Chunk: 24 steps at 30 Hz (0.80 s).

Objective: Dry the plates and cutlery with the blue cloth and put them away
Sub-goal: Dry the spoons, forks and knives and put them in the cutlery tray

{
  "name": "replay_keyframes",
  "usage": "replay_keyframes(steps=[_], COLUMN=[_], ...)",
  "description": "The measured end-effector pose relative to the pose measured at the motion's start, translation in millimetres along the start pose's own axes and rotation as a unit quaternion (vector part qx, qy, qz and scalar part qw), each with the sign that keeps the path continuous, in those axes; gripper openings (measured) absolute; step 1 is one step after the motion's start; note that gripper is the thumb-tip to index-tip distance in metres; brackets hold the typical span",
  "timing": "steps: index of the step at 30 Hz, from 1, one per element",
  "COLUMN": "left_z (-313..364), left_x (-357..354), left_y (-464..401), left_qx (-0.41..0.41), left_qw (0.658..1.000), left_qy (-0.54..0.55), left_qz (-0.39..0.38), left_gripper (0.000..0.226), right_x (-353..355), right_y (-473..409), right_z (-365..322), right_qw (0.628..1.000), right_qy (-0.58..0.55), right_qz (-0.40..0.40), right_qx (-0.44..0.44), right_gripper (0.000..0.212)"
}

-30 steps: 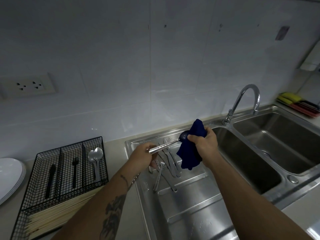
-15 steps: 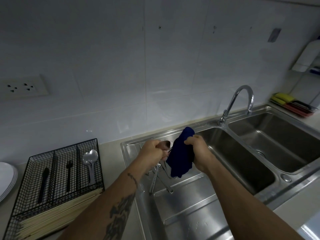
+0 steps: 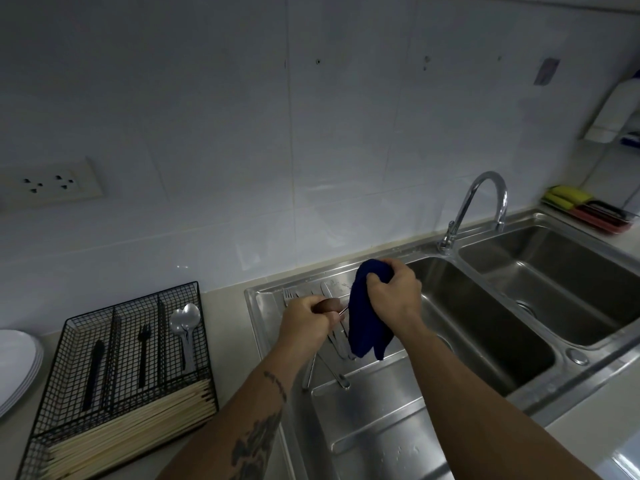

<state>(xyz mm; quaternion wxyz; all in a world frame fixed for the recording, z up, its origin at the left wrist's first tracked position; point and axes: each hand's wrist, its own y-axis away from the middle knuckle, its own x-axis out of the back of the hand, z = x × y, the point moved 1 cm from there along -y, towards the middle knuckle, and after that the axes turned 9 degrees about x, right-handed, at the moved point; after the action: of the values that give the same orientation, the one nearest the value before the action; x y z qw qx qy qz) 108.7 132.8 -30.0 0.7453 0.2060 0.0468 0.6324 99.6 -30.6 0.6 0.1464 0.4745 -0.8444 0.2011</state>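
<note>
My left hand (image 3: 306, 318) pinches a metal spoon (image 3: 329, 304) at its bowl end, above the steel drainboard (image 3: 374, 427). The spoon's handle runs right into the dark blue cloth (image 3: 367, 327), which hides it. My right hand (image 3: 394, 297) is closed around the bunched cloth, whose lower end hangs down. Under both hands several wet forks and spoons (image 3: 332, 348) lie on the drainboard. Left of the sink a black wire cutlery tray (image 3: 69, 344) holds two spoons (image 3: 185, 322), a fork (image 3: 143, 341), a knife (image 3: 95, 363) and chopsticks (image 3: 138, 420). White plates (image 3: 17, 362) are stacked at the far left.
A double sink (image 3: 485, 327) with a curved tap (image 3: 485, 202) lies to the right. Yellow sponges in a red tray (image 3: 585, 209) sit at the back right, below a white bottle (image 3: 614, 109). A wall socket (image 3: 52, 183) is above the tray.
The spoon went from handle in my left hand and bowl in the cloth to bowl end in my left hand and handle in the cloth. The view shifted slightly left.
</note>
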Motion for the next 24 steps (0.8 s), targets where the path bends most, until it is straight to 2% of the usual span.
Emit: replay_keyframes(steps=[3, 5, 8, 11, 16, 18, 24], left_z=[-3, -2, 7, 14, 16, 16, 11], left_x=[8, 11, 9, 9, 7, 6, 8], left_y=[-1, -3, -2, -2, 2, 4, -3], left_qx=[0.015, 0.021, 0.017, 0.018, 0.023, 0.027, 0.017], left_qw=[1.0, 0.998, 0.995, 0.995, 0.993, 0.992, 0.997], left_qy=[0.001, 0.026, 0.078, 0.095, 0.117, 0.121, 0.041], left_qz=[0.024, 0.045, 0.053, 0.038, 0.001, -0.026, -0.056], left_gripper=[0.026, 0.025, 0.024, 0.022, 0.008, 0.01, 0.013], right_x=[12, 15, 12, 6, -10, -15, -14], right_y=[-8, -11, 1, 18, 26, 27, 22], right_z=[3, 4, -1, -11, -9, -7, -1], right_qw=[0.999, 0.985, 0.922, 0.882, 0.882, 0.895, 0.934], right_qy=[-0.041, -0.143, -0.31, -0.361, -0.356, -0.343, -0.282], right_qz=[0.017, 0.0, -0.044, -0.145, -0.228, -0.214, -0.147], right_qx=[-0.018, -0.094, -0.227, -0.266, -0.207, -0.19, -0.16], right_gripper=[0.035, 0.031, 0.028, 0.032, 0.024, 0.017, 0.019])
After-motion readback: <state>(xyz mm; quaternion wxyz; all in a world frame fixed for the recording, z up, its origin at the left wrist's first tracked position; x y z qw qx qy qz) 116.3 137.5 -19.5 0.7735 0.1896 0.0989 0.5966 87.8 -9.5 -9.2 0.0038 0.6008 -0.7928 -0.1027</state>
